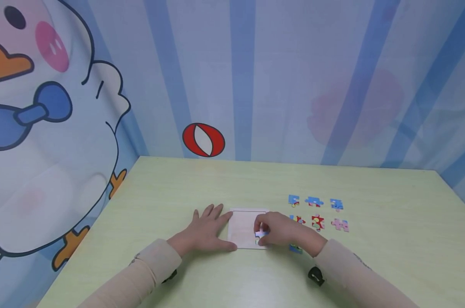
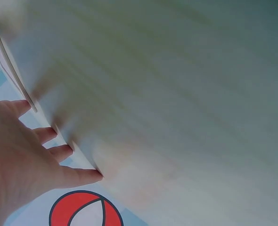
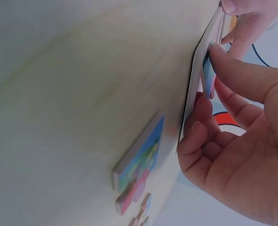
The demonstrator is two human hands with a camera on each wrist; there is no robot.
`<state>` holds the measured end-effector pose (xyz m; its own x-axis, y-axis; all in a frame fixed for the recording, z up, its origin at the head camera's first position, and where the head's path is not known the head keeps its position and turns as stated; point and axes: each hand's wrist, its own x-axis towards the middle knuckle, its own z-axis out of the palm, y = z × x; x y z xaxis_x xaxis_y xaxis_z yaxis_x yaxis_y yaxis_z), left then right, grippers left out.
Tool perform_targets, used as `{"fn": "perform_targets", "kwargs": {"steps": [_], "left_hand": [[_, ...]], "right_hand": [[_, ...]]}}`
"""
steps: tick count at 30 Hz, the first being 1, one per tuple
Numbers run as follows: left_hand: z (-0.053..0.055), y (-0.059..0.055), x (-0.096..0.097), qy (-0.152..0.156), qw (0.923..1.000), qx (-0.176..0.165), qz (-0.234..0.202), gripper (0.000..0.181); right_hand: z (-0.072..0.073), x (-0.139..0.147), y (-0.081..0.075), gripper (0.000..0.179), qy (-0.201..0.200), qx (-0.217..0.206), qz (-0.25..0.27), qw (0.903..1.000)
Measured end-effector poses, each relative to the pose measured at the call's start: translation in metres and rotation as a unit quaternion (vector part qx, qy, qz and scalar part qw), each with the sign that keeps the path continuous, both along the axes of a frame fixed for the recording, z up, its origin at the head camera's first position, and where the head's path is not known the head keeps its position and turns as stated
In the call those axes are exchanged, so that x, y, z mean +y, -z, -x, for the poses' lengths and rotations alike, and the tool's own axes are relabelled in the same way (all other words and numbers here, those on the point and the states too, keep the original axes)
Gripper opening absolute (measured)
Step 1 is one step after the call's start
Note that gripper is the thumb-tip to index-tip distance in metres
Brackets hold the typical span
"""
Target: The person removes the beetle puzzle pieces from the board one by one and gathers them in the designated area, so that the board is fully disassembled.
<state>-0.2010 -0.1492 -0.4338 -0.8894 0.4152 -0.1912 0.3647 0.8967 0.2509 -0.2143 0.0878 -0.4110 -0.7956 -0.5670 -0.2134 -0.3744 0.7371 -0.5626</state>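
My left hand [image 1: 207, 231] lies with fingers spread at the left edge of a flat, white, square puzzle tray [image 1: 241, 229]. Its thumb and index finger touch the tray's left corners. Over the tray's right part, my right hand [image 1: 281, 229] pinches a jigsaw piece [image 1: 260, 235] between thumb and fingers. In the right wrist view this held piece [image 3: 208, 73] shows blue and pink, tilted against the tray, partly covered by the thumb. Whether it lies fully flat I cannot tell. A blue-green jigsaw piece [image 1: 295, 249] lies under the right forearm, partly hidden.
Right of the tray, several loose jigsaw pieces lie in rows, among them a blue one [image 1: 314, 201], a red star one [image 1: 318, 222] and a pink one [image 1: 340, 225]. A printed cloth [image 1: 278, 85] stands behind the pale wooden table [image 1: 390, 239].
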Motion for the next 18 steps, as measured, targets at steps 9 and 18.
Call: {"fn": "perform_targets", "kwargs": {"steps": [9,18], "left_hand": [[0.0002,0.0004,0.0,0.0,1.0,0.002,0.001,0.092],[-0.001,-0.0018,0.0001,0.001,1.0,0.001,-0.003,0.092]], "right_hand": [[-0.0019,0.004,-0.0024,0.012,-0.012,0.001,0.026,0.9996],[-0.0013,0.0099,-0.0022,0.009,-0.026,0.006,0.051,0.9984]]}}
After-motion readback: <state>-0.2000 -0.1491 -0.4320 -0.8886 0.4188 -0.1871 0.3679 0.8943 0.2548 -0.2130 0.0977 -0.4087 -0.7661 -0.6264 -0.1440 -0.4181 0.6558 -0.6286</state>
